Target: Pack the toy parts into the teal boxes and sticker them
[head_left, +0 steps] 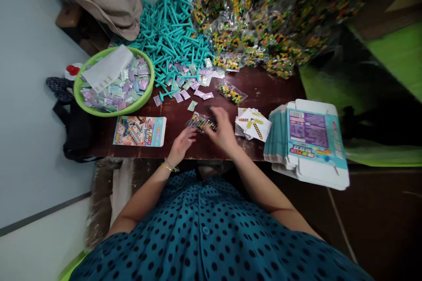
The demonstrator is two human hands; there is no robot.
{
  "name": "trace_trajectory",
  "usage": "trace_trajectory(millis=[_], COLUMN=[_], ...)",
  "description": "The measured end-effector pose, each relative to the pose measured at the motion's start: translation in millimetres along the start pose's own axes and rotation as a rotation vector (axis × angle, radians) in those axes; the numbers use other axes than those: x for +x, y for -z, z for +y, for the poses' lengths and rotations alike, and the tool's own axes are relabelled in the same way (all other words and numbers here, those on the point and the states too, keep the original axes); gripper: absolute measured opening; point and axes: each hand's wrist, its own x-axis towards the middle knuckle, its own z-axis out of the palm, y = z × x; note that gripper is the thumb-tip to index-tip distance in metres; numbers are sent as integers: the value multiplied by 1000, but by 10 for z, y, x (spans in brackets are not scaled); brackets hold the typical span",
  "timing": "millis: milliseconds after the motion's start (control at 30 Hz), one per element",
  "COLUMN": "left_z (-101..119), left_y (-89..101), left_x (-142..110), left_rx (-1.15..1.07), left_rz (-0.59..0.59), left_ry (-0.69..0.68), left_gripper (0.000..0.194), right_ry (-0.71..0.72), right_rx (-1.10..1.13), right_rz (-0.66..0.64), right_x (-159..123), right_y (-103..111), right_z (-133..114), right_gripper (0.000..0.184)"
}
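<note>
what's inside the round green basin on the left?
Inside the green basin lies a heap of small sachets, mostly lilac and pale green, with a white sheet on top. The sachets beneath the sheet and the basin's bottom are covered, so can't be seen.

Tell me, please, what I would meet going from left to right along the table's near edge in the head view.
Blue printed carton → left hand → right hand → white picture cards → stack of flat blue-and-white cartons.
</note>
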Motion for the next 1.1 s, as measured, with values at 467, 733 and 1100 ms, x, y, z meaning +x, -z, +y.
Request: trace_trajectory(millis=[467,733,1100], left_z=[-428,-289,-83], left_y=[-185,-40,266], left_x=[307,570,449], left_rx=[-559,-723,-850], left_rz=[100,291,302], left_ry=[361,467,397], left_gripper=[48,56,21], right_ry=[-432,-186,191], right_rx=[-494,-418,-265], right_rz=[-155,-248,-663], right_x=[1239,833,762], right_y=[433,-142,-161], right_z=[847,-121,-767], right_gripper=[48,44,42])
